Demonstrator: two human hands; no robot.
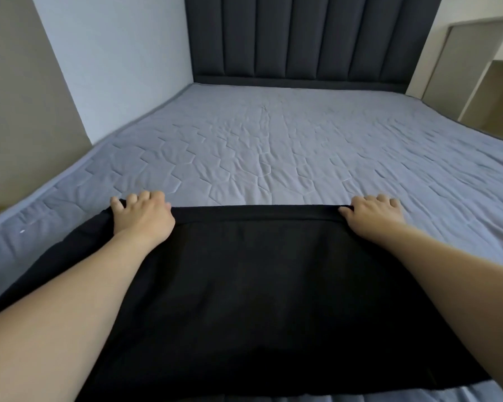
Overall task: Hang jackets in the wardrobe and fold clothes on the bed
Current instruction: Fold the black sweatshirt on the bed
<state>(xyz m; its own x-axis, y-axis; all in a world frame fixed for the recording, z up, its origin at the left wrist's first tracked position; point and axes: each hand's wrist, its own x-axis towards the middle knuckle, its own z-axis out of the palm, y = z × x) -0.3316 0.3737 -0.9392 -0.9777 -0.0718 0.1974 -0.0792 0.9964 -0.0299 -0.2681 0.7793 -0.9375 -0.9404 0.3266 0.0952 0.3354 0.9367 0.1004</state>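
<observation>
So there's a black garment (262, 285) spread flat across the near part of the bed (273, 146), with its far edge running straight across between the two hands. The left hand (141, 214) grips the far left corner of it, fingers curled over the hem and the thumb out to the side against the fabric. The right hand (373, 213) does the same at the far right corner, fingers curled down onto the edge and the thumb tucked along the hem (can't tell how much cloth is actually pinched underneath on that side). Both forearms stretch out over the garment. On the left the fabric drapes off toward the side of the bed.

The bed has a grey quilted cover, wrinkled in the middle. Behind it stands a dark padded headboard (302, 39) with vertical panels. A pale wall (114, 59) sits to the left, and some cream cabinetry (476, 68) to the right.
</observation>
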